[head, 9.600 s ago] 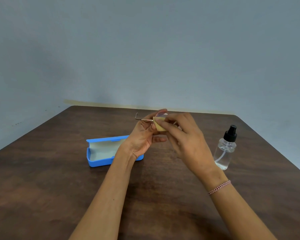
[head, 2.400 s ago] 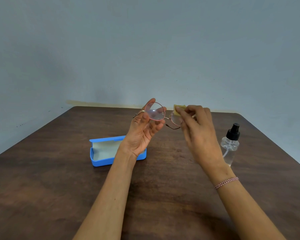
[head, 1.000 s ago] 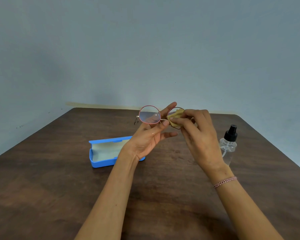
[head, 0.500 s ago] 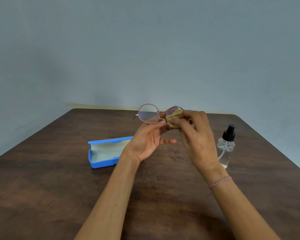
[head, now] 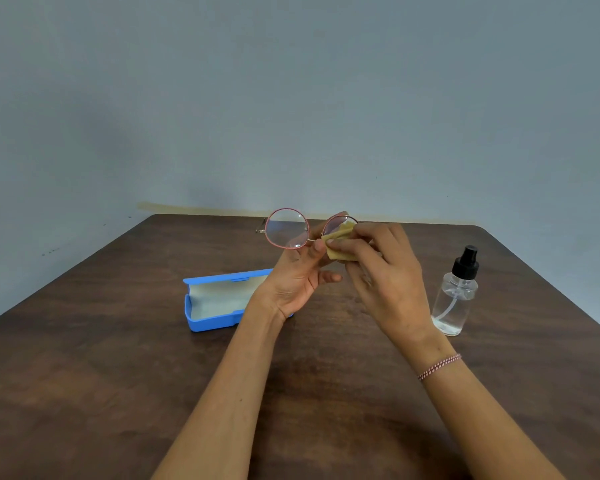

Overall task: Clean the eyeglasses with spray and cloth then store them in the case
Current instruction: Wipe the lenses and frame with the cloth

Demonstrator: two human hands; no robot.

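Round eyeglasses (head: 287,229) with a thin red frame are held up above the table. My left hand (head: 298,275) pinches them at the bridge from below. My right hand (head: 383,271) pinches a small yellow cloth (head: 338,242) against the right lens, most of which is covered by cloth and fingers. The open blue case (head: 215,301), pale inside, lies on the table behind my left wrist. A clear spray bottle (head: 456,296) with a black pump top stands upright to the right of my right hand.
The dark wooden table (head: 101,393) reaches a blue-grey wall (head: 291,98) at its far edge. Its left and right edges slant inward toward the back.
The cloth has stayed on the right lens, with my right hand shifting slightly on it. My left hand keeps holding the glasses in about the same place.
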